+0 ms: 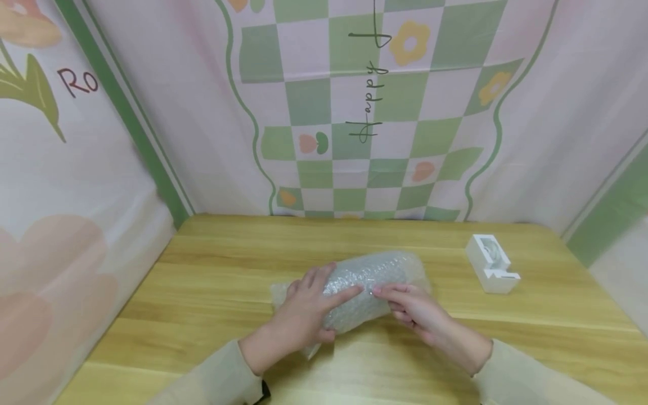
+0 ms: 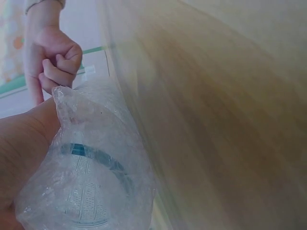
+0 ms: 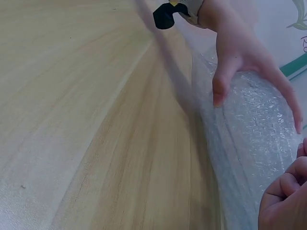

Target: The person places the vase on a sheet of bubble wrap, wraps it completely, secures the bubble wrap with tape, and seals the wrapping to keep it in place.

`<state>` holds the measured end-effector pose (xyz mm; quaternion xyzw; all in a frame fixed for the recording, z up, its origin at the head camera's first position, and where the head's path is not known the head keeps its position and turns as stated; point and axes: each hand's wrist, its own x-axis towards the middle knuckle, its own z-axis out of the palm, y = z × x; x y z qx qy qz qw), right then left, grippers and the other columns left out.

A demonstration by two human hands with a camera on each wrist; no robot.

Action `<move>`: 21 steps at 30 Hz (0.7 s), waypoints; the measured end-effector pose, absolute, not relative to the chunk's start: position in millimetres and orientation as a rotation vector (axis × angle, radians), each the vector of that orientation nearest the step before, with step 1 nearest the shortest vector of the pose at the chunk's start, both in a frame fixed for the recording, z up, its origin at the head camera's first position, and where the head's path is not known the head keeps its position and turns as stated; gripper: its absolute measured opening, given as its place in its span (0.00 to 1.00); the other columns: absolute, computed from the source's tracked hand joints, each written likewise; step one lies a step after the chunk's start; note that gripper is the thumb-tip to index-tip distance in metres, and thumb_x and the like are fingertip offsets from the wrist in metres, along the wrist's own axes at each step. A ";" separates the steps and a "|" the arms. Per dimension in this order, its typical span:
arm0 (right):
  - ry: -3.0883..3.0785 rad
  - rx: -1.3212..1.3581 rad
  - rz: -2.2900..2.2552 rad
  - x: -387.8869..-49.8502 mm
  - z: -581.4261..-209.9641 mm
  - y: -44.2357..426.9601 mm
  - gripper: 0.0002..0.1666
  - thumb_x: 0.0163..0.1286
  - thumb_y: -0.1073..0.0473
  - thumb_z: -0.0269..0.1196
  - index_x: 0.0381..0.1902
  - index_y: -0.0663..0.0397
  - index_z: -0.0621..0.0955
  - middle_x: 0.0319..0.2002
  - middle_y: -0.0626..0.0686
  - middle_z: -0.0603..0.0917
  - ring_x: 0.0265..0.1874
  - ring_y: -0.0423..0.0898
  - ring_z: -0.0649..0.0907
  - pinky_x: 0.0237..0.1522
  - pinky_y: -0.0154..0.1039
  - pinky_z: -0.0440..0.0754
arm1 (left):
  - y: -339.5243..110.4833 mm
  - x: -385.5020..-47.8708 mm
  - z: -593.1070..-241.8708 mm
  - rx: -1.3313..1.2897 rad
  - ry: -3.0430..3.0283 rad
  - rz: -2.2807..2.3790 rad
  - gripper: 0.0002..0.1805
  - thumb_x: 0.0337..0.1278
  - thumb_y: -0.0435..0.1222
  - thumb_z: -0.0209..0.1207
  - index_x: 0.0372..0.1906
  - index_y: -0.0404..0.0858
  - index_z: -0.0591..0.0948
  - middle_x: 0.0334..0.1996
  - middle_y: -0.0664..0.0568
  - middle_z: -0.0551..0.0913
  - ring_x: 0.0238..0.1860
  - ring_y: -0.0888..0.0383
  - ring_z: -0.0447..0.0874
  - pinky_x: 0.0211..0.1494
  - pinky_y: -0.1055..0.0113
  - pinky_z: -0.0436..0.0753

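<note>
A bubble-wrapped bundle (image 1: 372, 270) lies across the table. In the left wrist view, a clear cylindrical thing with a teal ring (image 2: 98, 160) shows through the wrap's end. My left hand (image 1: 306, 309) holds the bundle's left part, thumb on the near side, fingers spread over the top. My right hand (image 1: 417, 312) has its thumb and index finger pinched at the top of the wrap, close to the left index fingertip, with the other fingers curled in. A small shiny bit, seemingly clear tape (image 1: 371, 292), shows at the right fingertips; its extent is hard to see.
A white tape dispenser (image 1: 491, 263) with a clear roll stands at the right of the wooden table (image 1: 212, 270). Printed fabric (image 1: 349, 101) hangs behind the table's back edge, and more fabric hangs at the left and right sides.
</note>
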<state>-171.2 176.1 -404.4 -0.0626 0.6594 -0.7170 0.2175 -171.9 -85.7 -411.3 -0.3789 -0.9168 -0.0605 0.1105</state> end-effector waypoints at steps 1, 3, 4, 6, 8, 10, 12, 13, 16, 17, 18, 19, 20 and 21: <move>1.830 -0.167 -1.983 -171.1 -404.2 175.8 0.13 0.77 0.59 0.58 0.30 0.46 0.84 0.14 0.37 0.63 0.13 0.31 0.62 0.18 0.26 0.55 | -85.6 -172.0 -411.3 -1.113 -2.692 -0.172 0.58 0.40 0.56 0.79 0.79 0.66 0.60 0.77 0.38 0.55 0.69 0.35 0.66 0.57 0.39 0.81; 1.838 -0.163 -1.975 -171.1 -404.0 175.5 0.14 0.77 0.59 0.58 0.29 0.46 0.84 0.14 0.37 0.63 0.13 0.31 0.62 0.18 0.26 0.56 | -85.3 -171.7 -411.0 -1.113 -2.690 -0.164 0.58 0.40 0.56 0.79 0.79 0.67 0.60 0.77 0.38 0.55 0.69 0.36 0.67 0.57 0.40 0.82; 1.841 -0.161 -1.971 -171.0 -404.1 175.4 0.14 0.77 0.59 0.58 0.28 0.45 0.83 0.15 0.38 0.63 0.13 0.31 0.62 0.19 0.26 0.57 | -85.2 -171.7 -411.1 -1.114 -2.689 -0.163 0.58 0.39 0.56 0.79 0.79 0.67 0.60 0.77 0.38 0.55 0.69 0.36 0.67 0.57 0.40 0.82; 1.852 -0.155 -1.961 -170.4 -404.5 175.4 0.16 0.76 0.59 0.59 0.25 0.44 0.80 0.14 0.38 0.64 0.13 0.31 0.63 0.19 0.25 0.58 | -85.1 -171.6 -411.3 -1.112 -2.688 -0.162 0.58 0.40 0.56 0.79 0.79 0.67 0.60 0.77 0.38 0.55 0.69 0.36 0.66 0.57 0.40 0.82; 1.869 -0.155 -1.940 -169.9 -405.4 175.5 0.18 0.76 0.58 0.59 0.23 0.44 0.77 0.14 0.38 0.64 0.13 0.32 0.63 0.19 0.25 0.60 | -85.1 -171.6 -411.2 -1.111 -2.690 -0.164 0.58 0.40 0.56 0.79 0.79 0.67 0.60 0.77 0.38 0.55 0.69 0.36 0.66 0.57 0.40 0.81; 1.889 -0.156 -1.918 -169.0 -406.5 175.4 0.18 0.76 0.57 0.59 0.22 0.44 0.75 0.14 0.38 0.64 0.13 0.32 0.64 0.19 0.25 0.61 | -85.2 -171.6 -411.2 -1.111 -2.690 -0.163 0.58 0.40 0.56 0.79 0.79 0.67 0.60 0.77 0.38 0.55 0.69 0.36 0.66 0.57 0.39 0.81; 1.907 -0.156 -1.906 -168.4 -407.7 175.0 0.17 0.76 0.57 0.60 0.24 0.45 0.75 0.15 0.38 0.64 0.14 0.32 0.64 0.19 0.25 0.62 | -85.3 -171.3 -411.1 -1.114 -2.685 -0.163 0.58 0.40 0.56 0.79 0.79 0.66 0.60 0.77 0.38 0.55 0.69 0.36 0.66 0.57 0.40 0.81; 1.919 -0.159 -1.901 -168.1 -408.1 174.8 0.16 0.76 0.56 0.60 0.25 0.46 0.76 0.15 0.38 0.64 0.14 0.32 0.64 0.19 0.24 0.62 | -85.4 -171.3 -411.1 -1.116 -2.682 -0.165 0.58 0.40 0.56 0.79 0.79 0.66 0.60 0.77 0.38 0.55 0.69 0.36 0.66 0.57 0.40 0.82; 1.966 -0.148 -1.890 -166.7 -408.2 174.0 0.13 0.76 0.56 0.61 0.28 0.48 0.78 0.16 0.38 0.65 0.14 0.33 0.64 0.19 0.24 0.63 | -85.6 -171.4 -411.2 -1.121 -2.682 -0.168 0.58 0.40 0.56 0.79 0.79 0.66 0.60 0.77 0.38 0.55 0.70 0.36 0.65 0.57 0.40 0.82; 1.986 -0.142 -1.885 -166.1 -407.8 173.6 0.13 0.76 0.55 0.61 0.28 0.49 0.79 0.16 0.38 0.65 0.15 0.33 0.64 0.19 0.25 0.63 | -85.6 -171.5 -411.3 -1.122 -2.683 -0.167 0.58 0.40 0.56 0.79 0.80 0.66 0.59 0.77 0.38 0.54 0.70 0.36 0.65 0.57 0.40 0.82; 2.004 -0.138 -1.877 -165.6 -407.3 173.2 0.12 0.75 0.55 0.61 0.29 0.49 0.79 0.16 0.39 0.65 0.15 0.33 0.64 0.20 0.25 0.63 | -85.6 -171.7 -411.4 -1.123 -2.686 -0.167 0.58 0.41 0.56 0.79 0.80 0.66 0.59 0.77 0.38 0.54 0.70 0.36 0.65 0.57 0.40 0.82; 2.020 -0.132 -1.870 -165.0 -406.8 172.9 0.13 0.75 0.54 0.62 0.29 0.50 0.78 0.16 0.39 0.65 0.15 0.33 0.64 0.20 0.25 0.63 | -85.6 -171.8 -411.5 -1.123 -2.689 -0.166 0.58 0.41 0.57 0.78 0.80 0.66 0.59 0.77 0.38 0.54 0.70 0.36 0.65 0.57 0.40 0.82; 2.032 -0.126 -1.864 -164.6 -406.2 172.7 0.13 0.75 0.54 0.62 0.29 0.50 0.78 0.17 0.39 0.65 0.16 0.34 0.65 0.20 0.25 0.64 | -85.5 -171.9 -411.4 -1.123 -2.691 -0.164 0.58 0.41 0.57 0.78 0.80 0.66 0.59 0.77 0.38 0.54 0.70 0.36 0.65 0.57 0.40 0.82; 2.039 -0.122 -1.859 -164.2 -405.8 172.4 0.13 0.75 0.54 0.62 0.28 0.50 0.78 0.17 0.39 0.65 0.16 0.34 0.65 0.20 0.25 0.64 | -85.4 -171.9 -411.4 -1.123 -2.693 -0.162 0.58 0.41 0.57 0.78 0.80 0.66 0.59 0.77 0.38 0.54 0.70 0.36 0.65 0.57 0.40 0.82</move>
